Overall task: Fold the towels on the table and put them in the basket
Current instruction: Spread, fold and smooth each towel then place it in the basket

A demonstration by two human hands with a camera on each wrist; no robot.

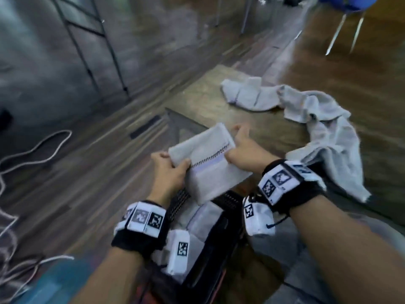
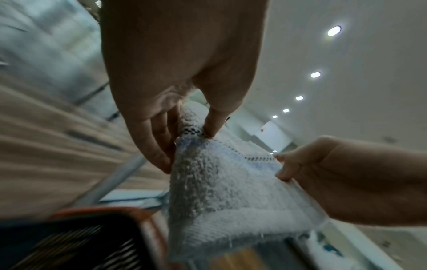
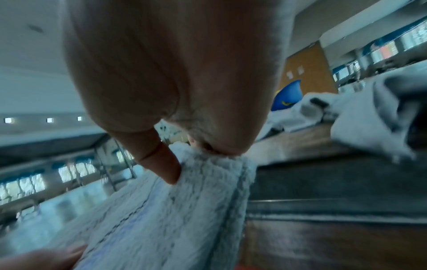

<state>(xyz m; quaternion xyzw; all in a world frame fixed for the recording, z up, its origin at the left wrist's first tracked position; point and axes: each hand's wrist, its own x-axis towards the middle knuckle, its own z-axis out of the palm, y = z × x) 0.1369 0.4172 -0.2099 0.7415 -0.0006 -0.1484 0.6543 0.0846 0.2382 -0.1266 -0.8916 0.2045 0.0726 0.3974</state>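
Both forearms reach fwd: left hand [image 1: 168,172] & right hand [image 1: 243,148] each pinch opposite ends of folded towel [image 1: 210,167], held above basket [image 1: 219,218] w/ folded towels inside.

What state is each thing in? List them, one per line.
folded towel: folded, held in the air above the basket by both hands
left hand: grips the towel's left end
right hand: pinches its right end
basket: holds folded towels
loose towels: unfolded, crumpled on the table

Left hand [image 1: 168,172] and right hand [image 1: 242,150] raised, fingers pinched shut.
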